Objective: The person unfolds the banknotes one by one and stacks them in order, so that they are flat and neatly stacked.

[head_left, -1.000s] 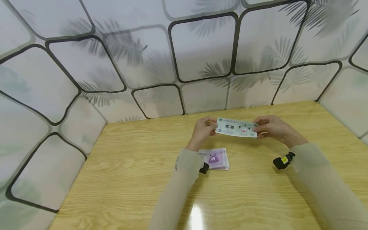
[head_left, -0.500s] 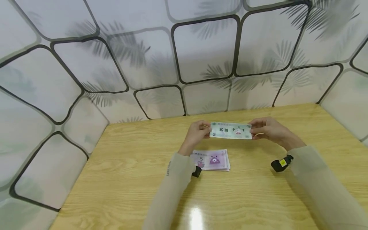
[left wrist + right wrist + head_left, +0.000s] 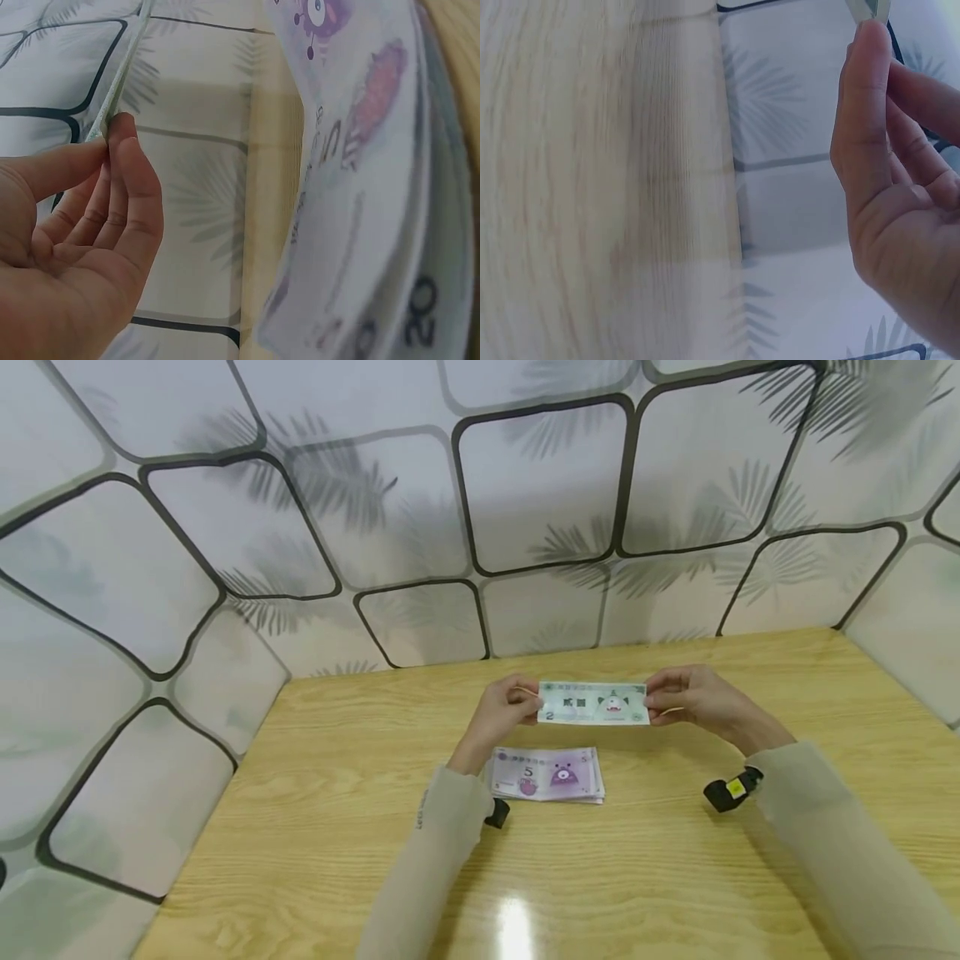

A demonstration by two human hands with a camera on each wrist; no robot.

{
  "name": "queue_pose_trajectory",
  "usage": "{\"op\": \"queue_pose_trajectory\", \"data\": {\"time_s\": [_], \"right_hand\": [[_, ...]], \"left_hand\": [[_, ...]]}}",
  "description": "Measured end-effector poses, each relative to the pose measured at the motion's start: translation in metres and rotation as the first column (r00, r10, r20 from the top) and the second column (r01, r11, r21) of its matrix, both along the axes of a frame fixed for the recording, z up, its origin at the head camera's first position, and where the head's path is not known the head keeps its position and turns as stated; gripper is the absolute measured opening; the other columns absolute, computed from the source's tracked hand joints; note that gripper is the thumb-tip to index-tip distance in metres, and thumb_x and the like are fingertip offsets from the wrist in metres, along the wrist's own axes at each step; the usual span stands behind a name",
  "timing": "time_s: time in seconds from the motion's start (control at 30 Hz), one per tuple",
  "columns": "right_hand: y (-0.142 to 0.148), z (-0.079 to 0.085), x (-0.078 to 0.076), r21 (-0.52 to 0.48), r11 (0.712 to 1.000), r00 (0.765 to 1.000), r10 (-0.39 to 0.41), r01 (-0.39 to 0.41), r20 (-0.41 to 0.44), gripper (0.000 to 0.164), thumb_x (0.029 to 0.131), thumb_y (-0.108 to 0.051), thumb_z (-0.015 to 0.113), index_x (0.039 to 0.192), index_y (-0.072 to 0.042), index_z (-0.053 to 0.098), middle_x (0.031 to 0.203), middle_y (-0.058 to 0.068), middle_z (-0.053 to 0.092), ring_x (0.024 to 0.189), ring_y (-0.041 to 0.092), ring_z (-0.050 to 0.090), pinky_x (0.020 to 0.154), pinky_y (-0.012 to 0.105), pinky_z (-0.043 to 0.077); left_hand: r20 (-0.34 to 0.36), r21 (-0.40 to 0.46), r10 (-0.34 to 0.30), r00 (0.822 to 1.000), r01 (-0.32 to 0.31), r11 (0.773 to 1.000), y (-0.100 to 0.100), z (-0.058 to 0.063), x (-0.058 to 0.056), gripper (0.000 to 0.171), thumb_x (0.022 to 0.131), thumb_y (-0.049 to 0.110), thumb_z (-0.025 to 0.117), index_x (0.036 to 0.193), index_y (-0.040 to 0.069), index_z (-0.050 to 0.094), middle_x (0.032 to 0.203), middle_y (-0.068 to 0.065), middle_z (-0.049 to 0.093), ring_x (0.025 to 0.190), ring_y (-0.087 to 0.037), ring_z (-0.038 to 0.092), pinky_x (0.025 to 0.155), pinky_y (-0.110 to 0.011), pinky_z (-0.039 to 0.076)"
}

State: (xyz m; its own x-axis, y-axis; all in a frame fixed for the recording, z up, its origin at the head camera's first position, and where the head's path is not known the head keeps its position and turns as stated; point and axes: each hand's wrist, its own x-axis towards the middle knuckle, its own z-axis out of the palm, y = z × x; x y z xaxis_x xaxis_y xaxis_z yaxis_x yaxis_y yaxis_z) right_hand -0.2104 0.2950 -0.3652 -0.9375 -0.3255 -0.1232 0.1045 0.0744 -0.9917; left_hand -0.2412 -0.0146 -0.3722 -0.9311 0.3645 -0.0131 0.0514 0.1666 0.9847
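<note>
A green play banknote (image 3: 592, 703) marked 2, with a small monster printed on it, is stretched flat between both hands above the table. My left hand (image 3: 504, 710) pinches its left end between thumb and fingers; the left wrist view shows the note (image 3: 120, 82) edge-on at the fingertips. At the other end, my right hand (image 3: 693, 702) pinches the note's right edge. Nearer to me lies a loose stack of play banknotes (image 3: 547, 774), a purple 5 on top. In the left wrist view a 20 shows on a note (image 3: 442, 300) under the purple one.
The wooden table (image 3: 337, 793) meets a patterned wall (image 3: 540, 485) at its back edge, and another wall (image 3: 97, 710) rises on the left. Small black cameras sit at both wrists, the right one (image 3: 731, 789) over the table.
Both hands have shifted left with the green banknote, which now looks level instead of slanting. The left sleeve has moved off the stack, uncovering more of the purple note.
</note>
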Motion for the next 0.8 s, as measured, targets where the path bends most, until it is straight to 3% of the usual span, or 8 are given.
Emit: {"op": "queue_pose_trajectory", "data": {"time_s": [0.17,0.37,0.47,0.57,0.8], "right_hand": [[-0.008,0.001,0.002,0.032,0.999,1.0,0.016,-0.015,-0.021,0.009,0.1,0.006,0.058,0.103,0.0,0.064,0.086,0.005,0.07,0.076,0.017,0.069,0.075,0.034,0.062],[-0.018,-0.002,0.002,0.03,0.999,0.999,0.025,-0.024,-0.045,0.007,0.097,0.008,0.06,0.102,0.004,0.063,0.085,0.006,0.067,0.074,0.017,0.067,0.071,0.033,0.062],[-0.023,-0.002,0.003,0.033,0.999,0.998,0.039,-0.038,-0.041,0.011,0.096,0.008,0.062,0.106,0.006,0.06,0.086,0.006,0.066,0.074,0.018,0.068,0.071,0.033,0.062],[-0.028,-0.001,0.003,0.031,0.999,0.998,0.041,-0.04,-0.039,0.022,0.095,0.009,0.062,0.116,0.01,0.057,0.086,0.008,0.065,0.073,0.019,0.068,0.07,0.035,0.062],[-0.033,0.0,0.003,0.059,0.997,0.997,0.053,-0.05,-0.051,0.037,0.094,0.009,0.064,0.128,0.017,0.054,0.09,0.01,0.063,0.073,0.018,0.068,0.072,0.037,0.063]], "left_hand": [[-0.003,-0.004,-0.008,1.0,0.008,1.0,-0.008,0.0,0.003,0.025,0.099,-0.003,0.062,0.123,-0.005,0.061,0.097,-0.016,0.07,0.077,-0.021,0.065,0.088,-0.048,0.058],[-0.023,-0.01,-0.03,0.999,0.029,1.0,-0.018,-0.002,0.006,0.038,0.099,-0.005,0.061,0.136,-0.005,0.056,0.095,-0.015,0.068,0.089,-0.044,0.064,0.088,-0.049,0.058],[-0.03,-0.024,-0.031,0.999,0.03,0.999,-0.023,-0.003,0.008,0.04,0.099,-0.006,0.061,0.138,-0.004,0.055,0.094,-0.015,0.068,0.092,-0.049,0.062,0.088,-0.05,0.058],[-0.033,-0.033,-0.023,0.999,0.022,0.999,-0.027,-0.004,0.01,0.038,0.098,-0.006,0.061,0.136,-0.002,0.058,0.094,-0.014,0.068,0.089,-0.045,0.064,0.088,-0.049,0.058],[-0.048,-0.045,-0.022,0.999,0.02,0.999,-0.033,-0.003,0.013,0.035,0.098,-0.005,0.062,0.133,-0.001,0.06,0.094,-0.014,0.068,0.078,-0.021,0.064,0.084,-0.047,0.06]]}}
